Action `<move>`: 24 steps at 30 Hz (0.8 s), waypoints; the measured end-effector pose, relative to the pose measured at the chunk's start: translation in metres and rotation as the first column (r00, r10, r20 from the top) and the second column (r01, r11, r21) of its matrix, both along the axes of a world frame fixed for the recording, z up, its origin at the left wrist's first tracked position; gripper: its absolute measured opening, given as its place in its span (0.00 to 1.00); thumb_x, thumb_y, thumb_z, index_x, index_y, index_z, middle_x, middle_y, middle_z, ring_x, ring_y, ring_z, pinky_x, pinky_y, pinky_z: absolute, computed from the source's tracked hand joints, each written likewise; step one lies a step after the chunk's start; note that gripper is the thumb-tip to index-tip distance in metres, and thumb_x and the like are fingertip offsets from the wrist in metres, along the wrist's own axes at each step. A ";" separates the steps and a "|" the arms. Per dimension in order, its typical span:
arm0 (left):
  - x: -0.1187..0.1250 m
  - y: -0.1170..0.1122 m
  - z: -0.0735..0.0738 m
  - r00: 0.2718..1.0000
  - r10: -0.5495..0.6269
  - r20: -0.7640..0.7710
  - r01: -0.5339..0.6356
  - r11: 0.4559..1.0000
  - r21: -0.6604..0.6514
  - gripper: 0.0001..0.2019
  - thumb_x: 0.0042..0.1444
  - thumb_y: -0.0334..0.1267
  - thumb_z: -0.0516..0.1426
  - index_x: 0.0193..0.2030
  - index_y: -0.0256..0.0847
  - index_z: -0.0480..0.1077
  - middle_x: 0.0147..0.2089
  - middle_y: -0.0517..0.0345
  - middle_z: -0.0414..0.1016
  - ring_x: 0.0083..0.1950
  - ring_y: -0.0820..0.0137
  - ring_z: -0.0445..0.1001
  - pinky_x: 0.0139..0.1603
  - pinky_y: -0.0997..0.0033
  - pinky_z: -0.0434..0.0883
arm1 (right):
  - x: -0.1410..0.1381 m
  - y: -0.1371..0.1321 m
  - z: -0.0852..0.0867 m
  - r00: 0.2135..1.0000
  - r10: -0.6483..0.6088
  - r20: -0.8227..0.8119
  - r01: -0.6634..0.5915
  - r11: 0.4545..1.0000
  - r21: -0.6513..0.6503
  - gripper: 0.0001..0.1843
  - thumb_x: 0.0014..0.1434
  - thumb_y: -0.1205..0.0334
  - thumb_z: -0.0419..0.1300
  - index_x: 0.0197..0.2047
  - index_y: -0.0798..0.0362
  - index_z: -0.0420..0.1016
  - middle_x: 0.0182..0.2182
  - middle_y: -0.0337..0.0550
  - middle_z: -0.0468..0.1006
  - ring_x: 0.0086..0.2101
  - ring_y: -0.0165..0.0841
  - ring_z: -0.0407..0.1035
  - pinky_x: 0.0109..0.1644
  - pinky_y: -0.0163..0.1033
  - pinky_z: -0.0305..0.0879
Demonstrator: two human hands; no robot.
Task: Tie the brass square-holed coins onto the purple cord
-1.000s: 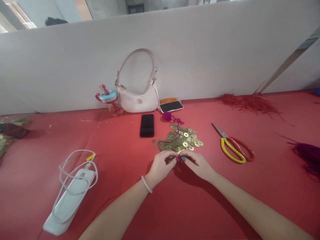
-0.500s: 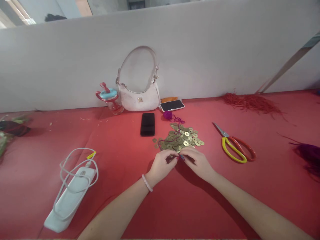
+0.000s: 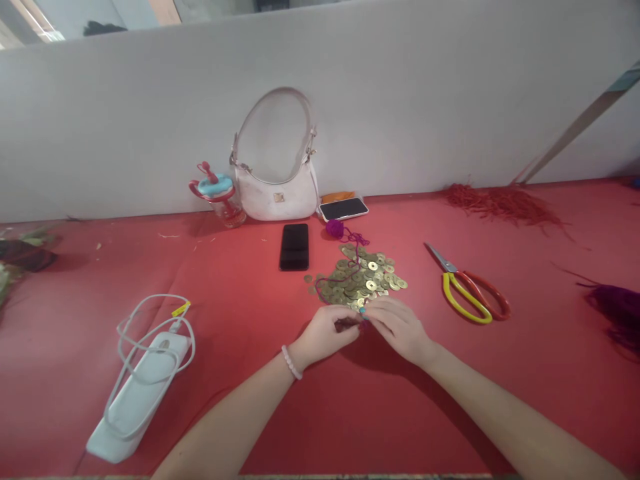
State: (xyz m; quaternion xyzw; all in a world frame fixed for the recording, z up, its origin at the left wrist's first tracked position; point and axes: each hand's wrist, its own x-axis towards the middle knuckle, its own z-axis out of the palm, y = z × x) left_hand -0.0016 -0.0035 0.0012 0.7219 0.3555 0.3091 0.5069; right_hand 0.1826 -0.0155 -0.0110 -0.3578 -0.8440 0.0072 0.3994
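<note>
My left hand [image 3: 327,335], with a pale bead bracelet [image 3: 291,363] at the wrist, pinches purple yarn [image 3: 363,325] between thumb and fingers. The fingertips of my right hand [image 3: 400,329] meet it there, pinched on the same yarn. A turquoise spot shows at the right fingertips. Just beyond both hands lies a heap of brass coins with holes [image 3: 350,283]. The yarn runs across the coins from a small purple ball [image 3: 335,229] and passes behind my left hand. What exactly is between the fingertips is partly hidden.
Scissors [image 3: 467,287] lie to the right, near red shredded strands [image 3: 505,203] and dark purple yarn [image 3: 613,307]. A black phone [image 3: 295,247], another phone [image 3: 343,209], a white handbag [image 3: 277,200] and a lidded cup [image 3: 220,200] stand or lie behind. A white power bank with cable [image 3: 140,400] is at left.
Both hands have shifted slightly at the fingertips. My left thumb sits lower, and a turquoise spot now shows at the right fingertips. Coins and surrounding things stay put.
</note>
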 end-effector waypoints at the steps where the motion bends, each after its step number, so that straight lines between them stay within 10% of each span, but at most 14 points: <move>1: 0.000 0.000 0.000 0.999 -0.018 0.026 0.019 0.999 -0.040 0.07 0.46 0.27 0.54 0.31 0.35 0.72 0.29 0.57 0.72 0.30 0.75 0.67 0.32 0.78 0.66 | 0.002 0.000 -0.001 1.000 0.016 0.008 -0.016 0.999 0.028 0.09 0.58 0.69 0.51 0.39 0.50 0.71 0.33 0.44 0.78 0.35 0.34 0.71 0.42 0.42 0.69; 10: -0.005 -0.001 0.001 0.966 -0.004 0.260 0.126 0.882 -0.454 0.16 0.45 0.45 0.59 0.36 0.34 0.72 0.30 0.56 0.72 0.23 0.78 0.66 0.21 0.79 0.66 | 0.007 0.002 -0.006 0.996 0.082 0.025 -0.083 0.996 0.040 0.10 0.58 0.72 0.50 0.40 0.51 0.68 0.35 0.47 0.77 0.38 0.33 0.70 0.41 0.43 0.70; 24: -0.004 0.001 0.001 0.967 0.058 0.250 0.089 0.840 -0.536 0.15 0.45 0.45 0.60 0.32 0.33 0.71 0.26 0.57 0.71 0.17 0.80 0.65 0.17 0.81 0.63 | 0.003 0.004 0.001 0.999 0.046 0.025 -0.048 0.997 0.057 0.11 0.57 0.71 0.50 0.40 0.50 0.71 0.35 0.46 0.77 0.36 0.34 0.71 0.40 0.43 0.69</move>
